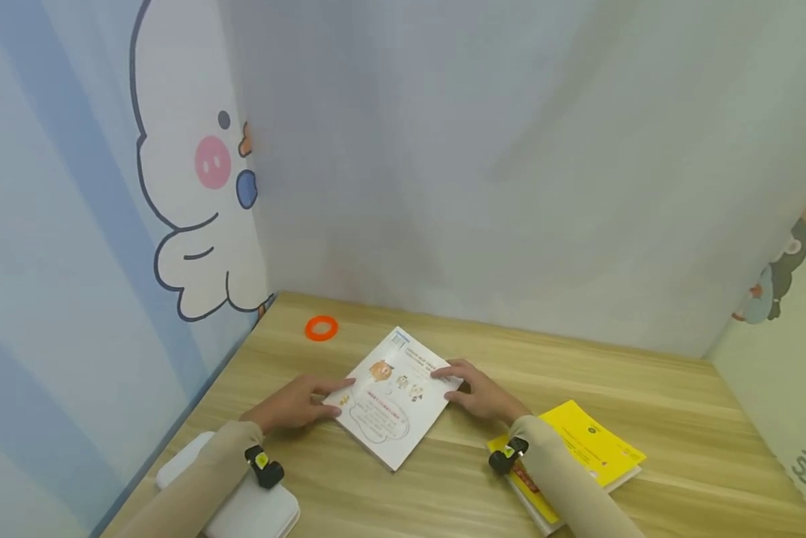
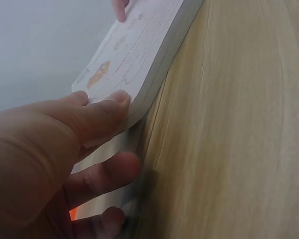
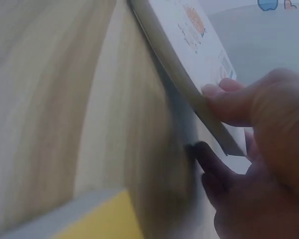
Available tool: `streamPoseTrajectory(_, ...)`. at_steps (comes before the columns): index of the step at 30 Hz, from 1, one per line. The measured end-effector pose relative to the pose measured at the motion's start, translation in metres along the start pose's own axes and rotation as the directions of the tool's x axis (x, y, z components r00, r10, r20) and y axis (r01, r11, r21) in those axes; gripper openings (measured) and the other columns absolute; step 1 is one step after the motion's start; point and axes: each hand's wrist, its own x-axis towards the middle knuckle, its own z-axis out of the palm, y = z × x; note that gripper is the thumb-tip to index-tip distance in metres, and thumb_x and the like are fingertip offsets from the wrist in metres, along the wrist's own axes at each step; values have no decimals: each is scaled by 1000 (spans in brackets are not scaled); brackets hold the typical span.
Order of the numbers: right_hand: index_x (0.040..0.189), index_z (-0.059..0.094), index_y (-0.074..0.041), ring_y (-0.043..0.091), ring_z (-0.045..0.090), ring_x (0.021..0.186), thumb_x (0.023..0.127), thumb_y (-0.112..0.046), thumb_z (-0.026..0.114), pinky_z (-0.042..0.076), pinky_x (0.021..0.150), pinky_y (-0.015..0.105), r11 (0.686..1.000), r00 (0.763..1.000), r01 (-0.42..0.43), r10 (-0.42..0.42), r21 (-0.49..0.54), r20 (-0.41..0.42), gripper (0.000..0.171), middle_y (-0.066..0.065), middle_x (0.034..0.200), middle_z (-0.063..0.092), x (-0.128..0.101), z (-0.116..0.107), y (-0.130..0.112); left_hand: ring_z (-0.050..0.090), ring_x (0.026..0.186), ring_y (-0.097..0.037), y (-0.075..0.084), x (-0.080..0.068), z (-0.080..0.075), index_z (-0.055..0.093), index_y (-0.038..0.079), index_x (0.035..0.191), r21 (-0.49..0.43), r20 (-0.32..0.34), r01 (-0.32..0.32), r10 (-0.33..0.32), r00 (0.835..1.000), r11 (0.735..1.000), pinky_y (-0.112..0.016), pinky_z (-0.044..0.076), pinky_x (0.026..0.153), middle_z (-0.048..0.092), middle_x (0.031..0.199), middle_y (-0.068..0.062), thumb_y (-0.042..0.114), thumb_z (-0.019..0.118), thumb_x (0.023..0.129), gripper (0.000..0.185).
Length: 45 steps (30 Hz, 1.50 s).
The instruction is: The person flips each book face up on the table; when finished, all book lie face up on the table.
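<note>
Both hands (image 1: 295, 403) (image 1: 479, 392) grip white book (image 1: 392, 400) edges.

Both arms in long beige/tan sleeves, snug at the cuffs. Left hand (image 1: 295, 403) & right hand (image 1: 483, 394) are bare, no rings or gloves. Each wrist has a small black cam w/ a yellow-green dot on it, strapped over the sleeve.

Lying on the wooden table (image 1: 678, 441): 1 orange ring (image 1: 321, 328) near the back-left corner, 1 yellow book (image 1: 594, 441) right, 1 white case (image 1: 255, 512) front-left.
</note>
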Motion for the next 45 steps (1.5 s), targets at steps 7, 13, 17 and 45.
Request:
streamPoseTrajectory(7, 133, 66, -8, 49, 44, 142, 100, -2, 56, 35, 118, 65, 1000, 1000, 7, -7, -13, -13, 36, 27, 149, 52, -2, -7, -7, 53, 73, -11, -3, -1, 1, 55, 29, 148, -11, 5, -17, 17, 1000, 1000, -24, 45, 69, 59, 149, -13, 32, 76, 93, 60)
streamPoseTrajectory(13, 129, 68, -5, 34, 57, 130, 100, 0, 56, 51, 106, 39, 997, 1000, 18, -19, 77, 10, 33, 22, 140, 63, -1, -19, -8, 49, 66, -12, -3, 2, 0, 54, 33, 149, -35, 21, -6, 7, 1000, 999, -25, 46, 67, 58, 149, -14, 33, 76, 93, 60)
streamPoseTrajectory(17, 128, 67, 1, 19, 63, 111, 103, -3, 54, 54, 91, 23, 981, 997, 13, -28, 196, 73, 29, 25, 135, 66, 1, -24, -5, 51, 60, -12, -4, 1, -1, 54, 32, 149, -58, 33, 3, -1, 999, 998, -26, 48, 63, 61, 146, -16, 32, 75, 93, 60)
streamPoseTrajectory(45, 138, 61, 2, 24, 68, 87, 102, -9, 61, 61, 78, 37, 974, 991, -41, 12, 221, 134, 38, 22, 106, 72, -2, -37, -10, 66, 93, -16, -3, -3, -11, 51, 31, 152, -97, 89, -46, 54, 995, 994, -29, 54, 81, 72, 124, -11, 37, 74, 94, 63)
